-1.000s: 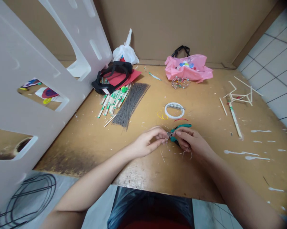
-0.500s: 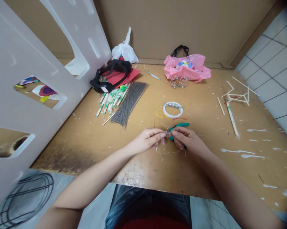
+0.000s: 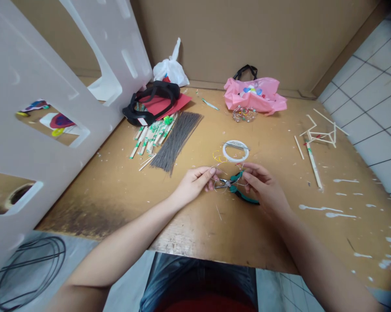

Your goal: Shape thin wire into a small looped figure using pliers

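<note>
My left hand (image 3: 200, 180) pinches a thin looped wire (image 3: 222, 164) between thumb and fingers. The wire's other side is pinched in my right hand (image 3: 260, 182). Below and between the hands, pliers with green and black handles (image 3: 244, 196) lie on the table, their jaws pointing left. Just beyond the hands sits a white ring-shaped coil (image 3: 235, 151), with grey wire pieces across it. Yellow wire (image 3: 219, 157) lies at the coil's left. The fine wire ends are hard to make out.
Grey wires (image 3: 177, 141), wrapped chopsticks (image 3: 154, 134) and a black strap headset (image 3: 151, 102) lie at the left. A pink bag (image 3: 255, 93) and a beaded wire bundle (image 3: 244, 114) are farther back. A stick frame (image 3: 320, 136) stands at the right; a white plastic panel (image 3: 62, 86) borders the left.
My hands have moved apart, with the wire loop now spread between them. The pliers, earlier mostly hidden under my hands, now show between them.
</note>
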A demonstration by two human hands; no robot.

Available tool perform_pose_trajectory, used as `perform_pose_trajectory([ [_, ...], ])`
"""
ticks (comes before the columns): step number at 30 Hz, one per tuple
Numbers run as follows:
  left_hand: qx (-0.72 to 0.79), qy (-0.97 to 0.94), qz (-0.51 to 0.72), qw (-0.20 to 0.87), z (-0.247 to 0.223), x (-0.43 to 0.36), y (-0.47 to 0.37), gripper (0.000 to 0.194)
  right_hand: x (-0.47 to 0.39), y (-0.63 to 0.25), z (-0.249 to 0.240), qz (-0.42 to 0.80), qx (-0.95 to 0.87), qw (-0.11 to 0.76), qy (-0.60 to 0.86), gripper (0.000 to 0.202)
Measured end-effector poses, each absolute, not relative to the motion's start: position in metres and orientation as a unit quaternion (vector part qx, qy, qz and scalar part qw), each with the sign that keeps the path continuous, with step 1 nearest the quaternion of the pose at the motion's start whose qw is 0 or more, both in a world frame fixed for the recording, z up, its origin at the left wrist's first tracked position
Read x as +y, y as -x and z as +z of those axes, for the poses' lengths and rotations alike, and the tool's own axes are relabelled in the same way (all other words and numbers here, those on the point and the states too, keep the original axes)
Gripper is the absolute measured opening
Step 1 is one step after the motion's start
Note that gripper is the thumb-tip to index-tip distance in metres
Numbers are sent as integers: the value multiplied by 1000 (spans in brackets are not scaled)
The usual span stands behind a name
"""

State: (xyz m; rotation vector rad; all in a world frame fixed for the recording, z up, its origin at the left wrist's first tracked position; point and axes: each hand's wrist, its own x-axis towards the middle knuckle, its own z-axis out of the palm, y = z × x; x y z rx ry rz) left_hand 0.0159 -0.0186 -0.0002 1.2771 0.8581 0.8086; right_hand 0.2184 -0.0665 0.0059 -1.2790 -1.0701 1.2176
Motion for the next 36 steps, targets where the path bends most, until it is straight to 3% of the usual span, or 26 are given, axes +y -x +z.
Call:
perform_pose_trajectory([
  [6,340,-554,368,665,-2,-18,-16,41,-66,-220,6,527,-440,510,518,19],
  [28,311,-537,396,677,-3,-19,-17,41,-65,-213,7,508,-431,536,518,27],
  [31,326,-532,399,672,-4,-20,-19,45,-66,-209,7,549,-442,495,508,38],
  [36,342,-538,392,663,-5,-22,-23,48,-66,-207,-1,563,-452,443,532,29],
])
